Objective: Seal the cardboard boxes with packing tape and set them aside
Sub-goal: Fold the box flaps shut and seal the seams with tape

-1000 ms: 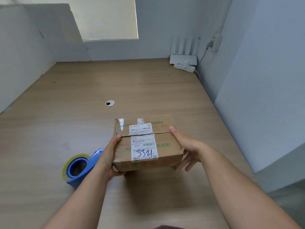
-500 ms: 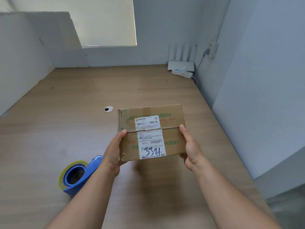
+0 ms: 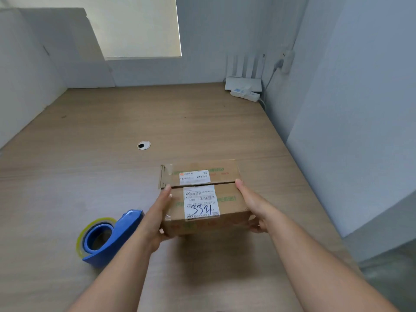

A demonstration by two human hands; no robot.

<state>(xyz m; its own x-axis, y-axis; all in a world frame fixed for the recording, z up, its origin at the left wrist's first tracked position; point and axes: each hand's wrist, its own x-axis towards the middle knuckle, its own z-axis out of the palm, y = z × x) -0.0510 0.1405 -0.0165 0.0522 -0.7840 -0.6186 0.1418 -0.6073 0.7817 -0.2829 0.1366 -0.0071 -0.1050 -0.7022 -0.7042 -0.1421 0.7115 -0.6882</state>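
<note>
Toward the near right of the worktop sits the cardboard box, held between both hands; whether its base touches the wood cannot be told. The left hand has its grip clamped on the box's left end, thumb up on the top by the seam. The right hand is clamped on the right end, thumb on the top edge and fingers curled under the near corner.

The 2 top flaps are folded shut with a dark slit between them, so the contents are hidden. There are 2 white labels on top, 1 on each flap, and the nearer 1 is marked 3321 by hand. Old tape is peeling at the far left corner.

A blue tape dispenser with its roll lies just left of the left forearm. Open wood stretches left and back, past a cable hole, to a router and power strip in the far right corner. A pale partition bounds the worktop's right edge, near the box.

Half a second ago the box was raised and tipped toward the camera; now it is lower and its top lies flatter.
</note>
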